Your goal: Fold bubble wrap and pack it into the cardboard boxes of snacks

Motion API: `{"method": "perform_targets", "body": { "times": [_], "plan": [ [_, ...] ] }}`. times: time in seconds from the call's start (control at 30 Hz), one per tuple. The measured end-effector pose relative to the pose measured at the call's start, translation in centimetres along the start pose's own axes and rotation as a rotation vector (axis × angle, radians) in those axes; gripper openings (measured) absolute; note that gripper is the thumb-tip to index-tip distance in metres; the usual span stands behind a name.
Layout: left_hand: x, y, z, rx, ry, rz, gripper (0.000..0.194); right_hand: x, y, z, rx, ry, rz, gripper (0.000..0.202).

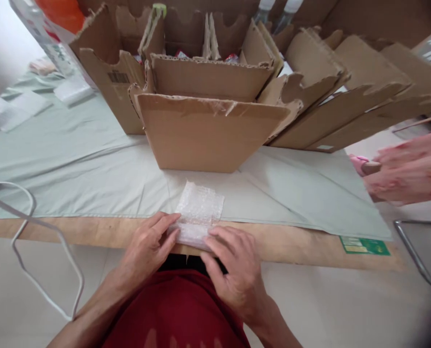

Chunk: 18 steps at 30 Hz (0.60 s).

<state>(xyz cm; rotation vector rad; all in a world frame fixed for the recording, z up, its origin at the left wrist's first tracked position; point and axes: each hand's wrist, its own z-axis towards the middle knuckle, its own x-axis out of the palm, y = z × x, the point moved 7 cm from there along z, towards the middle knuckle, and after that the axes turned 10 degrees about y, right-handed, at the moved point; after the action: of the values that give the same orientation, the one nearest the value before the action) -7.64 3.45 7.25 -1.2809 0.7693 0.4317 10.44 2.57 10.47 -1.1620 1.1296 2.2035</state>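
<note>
A strip of clear bubble wrap [201, 203] lies at the near edge of the table, its far end flat on the cloth and its near end folded into a flat bundle. What is inside the folded part, if anything, I cannot make out. My left hand [152, 241] is closed on the bundle's left end, with thumb and fingertips pressed against it. At the right end, my right hand [235, 266] has its fingers bent over the wrap, while its thumb hangs lower by the table edge.
Cardboard boxes [197, 135] with cut-out rims stand in a row across the back. More bubble wrap [72, 89] lies at far left. A white cable [23, 270] loops over the left edge. At right are a metal bar [414, 251] and a person's pink clothing [411, 169].
</note>
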Motion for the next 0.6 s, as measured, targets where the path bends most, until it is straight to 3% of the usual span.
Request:
{"method": "perform_targets", "body": {
  "times": [0.13,0.23,0.37,0.5,0.6],
  "plan": [
    [-0.1,-0.2,0.3,-0.029,-0.025,0.052,0.029,2.0,-0.1,0.2,-0.005,0.159,0.014,0.021],
    [-0.5,-0.8,-0.3,0.025,-0.059,0.069,0.035,2.0,-1.2,0.8,0.042,0.138,0.112,0.024],
    [-0.1,-1.5,-0.4,0.106,0.007,0.060,0.038,1.8,-2.6,1.2,0.136,0.175,0.271,0.028],
    [0.2,-0.8,1.3,-0.006,-0.024,0.134,0.029,0.5,-2.3,1.2,0.118,0.010,0.029,0.022],
    [0.2,-0.4,1.9,-0.070,-0.075,0.141,0.029,1.1,-1.5,1.5,0.003,0.060,-0.076,0.020]
  ]
}}
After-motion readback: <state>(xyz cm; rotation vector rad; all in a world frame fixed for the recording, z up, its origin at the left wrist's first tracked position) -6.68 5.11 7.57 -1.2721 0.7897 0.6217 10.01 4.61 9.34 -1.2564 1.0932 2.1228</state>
